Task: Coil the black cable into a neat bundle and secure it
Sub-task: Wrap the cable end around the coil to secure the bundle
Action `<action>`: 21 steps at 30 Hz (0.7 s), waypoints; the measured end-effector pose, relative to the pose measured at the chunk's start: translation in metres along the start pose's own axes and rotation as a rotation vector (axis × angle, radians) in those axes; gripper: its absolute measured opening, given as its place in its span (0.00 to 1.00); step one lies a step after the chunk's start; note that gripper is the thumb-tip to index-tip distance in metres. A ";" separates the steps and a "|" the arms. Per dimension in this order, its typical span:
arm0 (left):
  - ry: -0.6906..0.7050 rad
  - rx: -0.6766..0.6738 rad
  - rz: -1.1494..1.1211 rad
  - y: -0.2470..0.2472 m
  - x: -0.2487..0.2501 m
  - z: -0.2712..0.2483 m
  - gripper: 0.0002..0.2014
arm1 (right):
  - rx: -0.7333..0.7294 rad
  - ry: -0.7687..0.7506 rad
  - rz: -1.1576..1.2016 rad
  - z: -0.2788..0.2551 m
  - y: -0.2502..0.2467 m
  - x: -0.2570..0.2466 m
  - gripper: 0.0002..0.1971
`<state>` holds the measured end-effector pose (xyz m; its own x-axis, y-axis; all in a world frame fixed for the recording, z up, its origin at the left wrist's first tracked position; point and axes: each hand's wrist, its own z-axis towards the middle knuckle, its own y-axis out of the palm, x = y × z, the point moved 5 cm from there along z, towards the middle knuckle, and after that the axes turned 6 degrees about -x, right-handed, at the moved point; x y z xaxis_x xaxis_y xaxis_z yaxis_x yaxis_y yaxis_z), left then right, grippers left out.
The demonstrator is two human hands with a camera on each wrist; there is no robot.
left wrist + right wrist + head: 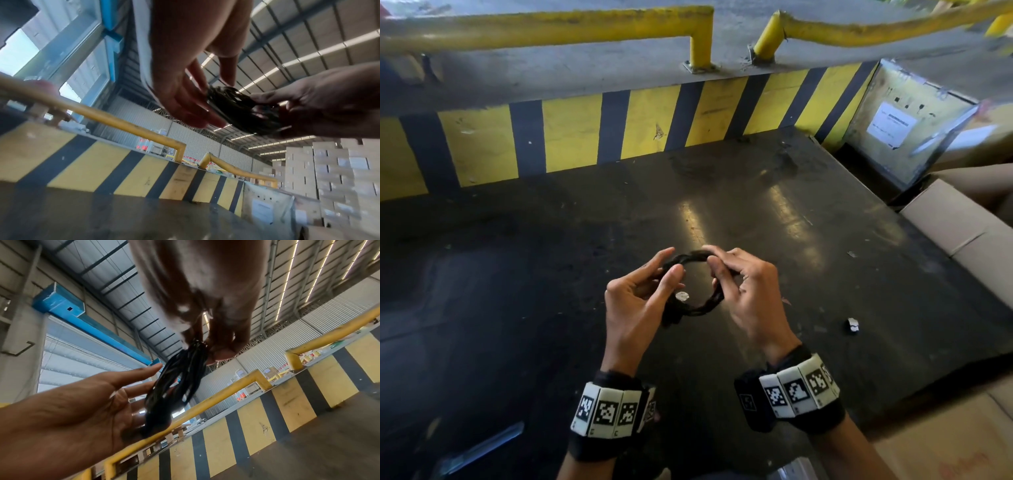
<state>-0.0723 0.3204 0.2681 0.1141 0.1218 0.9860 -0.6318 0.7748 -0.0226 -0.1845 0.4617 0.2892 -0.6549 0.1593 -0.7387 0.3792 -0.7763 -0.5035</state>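
Black cable [697,284] coiled in ring at frame centre, above counter [791,222] — my right hand [748,291] pinches right side; my left hand [635,301] cradles left side, fingers loosely spread.

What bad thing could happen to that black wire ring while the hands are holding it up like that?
1. The coiled black cable bundle shows no tie or strap, so its loops could spring apart.
2. The left hand has mostly straight fingers beside the coil; only the right hand pinches it, so it might slip.
3. It is held above the dark metal platform, so a slip might drop it there and undo the coil.
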 end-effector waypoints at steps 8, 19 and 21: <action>-0.001 -0.280 0.035 0.034 -0.007 -0.005 0.14 | -0.143 0.043 0.073 -0.025 -0.028 0.025 0.15; -0.042 -0.336 0.229 0.115 -0.051 -0.020 0.12 | -0.176 0.378 0.134 -0.089 -0.067 0.108 0.18; -0.076 -0.355 0.284 0.130 -0.063 -0.017 0.12 | -0.158 0.499 0.100 -0.106 -0.082 0.145 0.18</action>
<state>-0.1487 0.4241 0.2002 -0.0909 0.3247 0.9414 -0.3271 0.8832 -0.3362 -0.2411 0.6127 0.1763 -0.2346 0.3902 -0.8904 0.5425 -0.7075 -0.4530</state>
